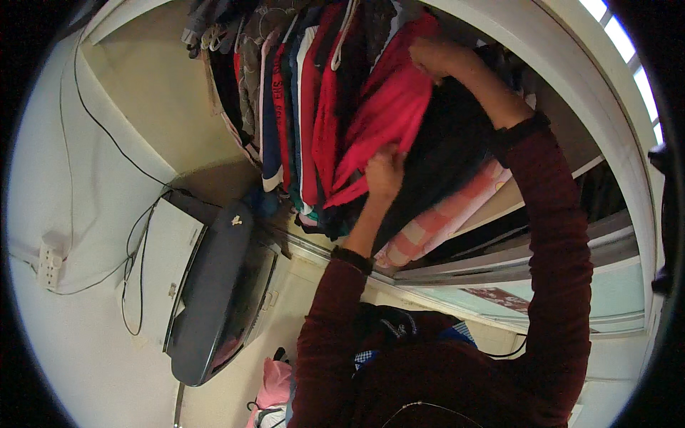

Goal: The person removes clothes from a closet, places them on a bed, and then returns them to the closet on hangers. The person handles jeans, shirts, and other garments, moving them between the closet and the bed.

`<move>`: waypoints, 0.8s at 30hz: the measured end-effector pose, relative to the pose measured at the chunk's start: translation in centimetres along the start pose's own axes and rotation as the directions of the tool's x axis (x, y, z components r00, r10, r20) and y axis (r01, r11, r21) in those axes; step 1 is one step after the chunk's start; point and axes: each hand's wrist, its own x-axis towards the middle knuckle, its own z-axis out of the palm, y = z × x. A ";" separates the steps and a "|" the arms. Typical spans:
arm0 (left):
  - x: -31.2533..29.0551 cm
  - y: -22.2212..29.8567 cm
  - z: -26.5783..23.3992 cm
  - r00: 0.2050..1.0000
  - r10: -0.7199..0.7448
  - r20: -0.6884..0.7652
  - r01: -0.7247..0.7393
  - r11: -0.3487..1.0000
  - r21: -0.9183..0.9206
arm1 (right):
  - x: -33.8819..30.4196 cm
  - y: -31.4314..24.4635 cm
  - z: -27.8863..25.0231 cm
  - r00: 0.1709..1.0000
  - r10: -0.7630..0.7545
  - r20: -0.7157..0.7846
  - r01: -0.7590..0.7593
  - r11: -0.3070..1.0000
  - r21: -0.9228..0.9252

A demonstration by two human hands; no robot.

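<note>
The left hand (385,173) is closed on the lower edge of a red garment (389,107) hanging in a wardrobe, fingers pinching the cloth. The right hand (432,57), at one o'clock from the left, grips the same garment near its top (fingers curled into the fabric). At nine o'clock from the garment hang more clothes (285,93); at five o'clock lies a pink checked cushion (435,221).

Red garment (389,107), pink-and-white checked cloth (435,221), seemingly black garment (446,150), maroon sleeves (556,264)
</note>
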 end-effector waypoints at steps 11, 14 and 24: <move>-5.5 6.2 -2.6 0.985 0.069 0.159 -0.067 0.998 -0.017 | 10.5 -5.7 -2.1 0.786 -0.133 -0.604 0.278 0.948 0.153; -5.8 8.7 -1.0 0.967 0.162 0.194 -0.141 0.983 -0.116 | 13.5 0.5 3.0 0.694 -0.080 -0.716 0.149 0.988 0.034; -8.1 6.2 -3.4 0.985 0.023 0.170 -0.012 0.998 -0.065 | 7.2 3.0 2.1 0.819 -0.360 -0.446 0.533 0.766 0.360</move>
